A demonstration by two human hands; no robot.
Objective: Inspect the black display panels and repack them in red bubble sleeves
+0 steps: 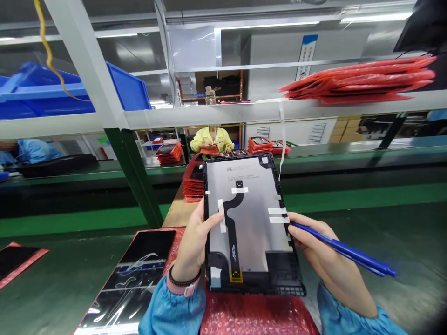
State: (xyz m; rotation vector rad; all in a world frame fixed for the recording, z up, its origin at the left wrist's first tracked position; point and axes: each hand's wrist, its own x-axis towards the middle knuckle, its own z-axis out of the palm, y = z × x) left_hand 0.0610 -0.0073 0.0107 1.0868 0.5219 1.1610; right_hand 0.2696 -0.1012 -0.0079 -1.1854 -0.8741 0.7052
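Note:
Both hands hold up a tablet screen panel [256, 200], its silver back facing me. A black flex cable [232, 232] runs down that back, with white tape strips across it and along the right edge. My left hand [195, 237] grips the left edge, thumb resting on the back near the cable. At the right edge, the fingers of my right hand [324, 251] pinch the panel's side and also keep hold of a blue pen [345, 249], which slants down to the right. Beneath the panel lies red bubble wrap [258, 316].
Glossy black screens [139, 265] lie on red bubble wrap at left. Stacked red bubble-wrap bags [193, 186] stand behind the panel. A green post [134, 181] rises on the left. Overhead, a shelf carries blue bins [129, 88] and red bags [356, 81]. A person in yellow [211, 138] sits opposite.

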